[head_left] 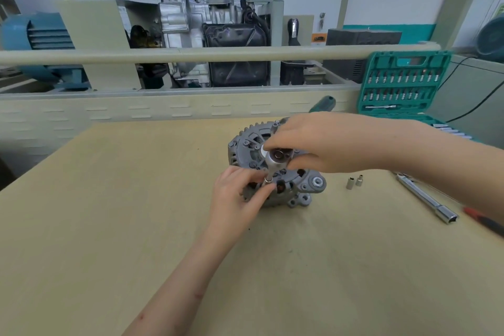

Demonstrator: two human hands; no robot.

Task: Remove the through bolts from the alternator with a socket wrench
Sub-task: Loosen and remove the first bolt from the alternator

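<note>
The alternator [275, 169] lies on the tan worktop [109, 213], its grey finned housing facing up and its mounting lugs pointing right and toward the person. A socket wrench [276, 157] stands over the alternator's near face, its round silver ratchet head seen from above, with a socket [268, 179] below it pointing down at the housing. The wrench's green handle [323, 104] sticks out beyond the alternator, past the right hand. The right hand [321, 142] comes in from the right of the alternator and is closed over the wrench head, thumb and fingers wrapped around it. The left hand [240, 194] reaches from the near side of the alternator, its fingertips pinched together on the socket just below the ratchet head. Whether the socket sits on a bolt is hidden by the fingers.

Right of the alternator, 2 small loose sockets [354, 182] stand upright on the worktop. Farther right lies a long chrome tube spanner [428, 199], partly under the right forearm. Behind and right of the alternator, an open green tool case [403, 82] stands with rows of bits in its lid.
</note>
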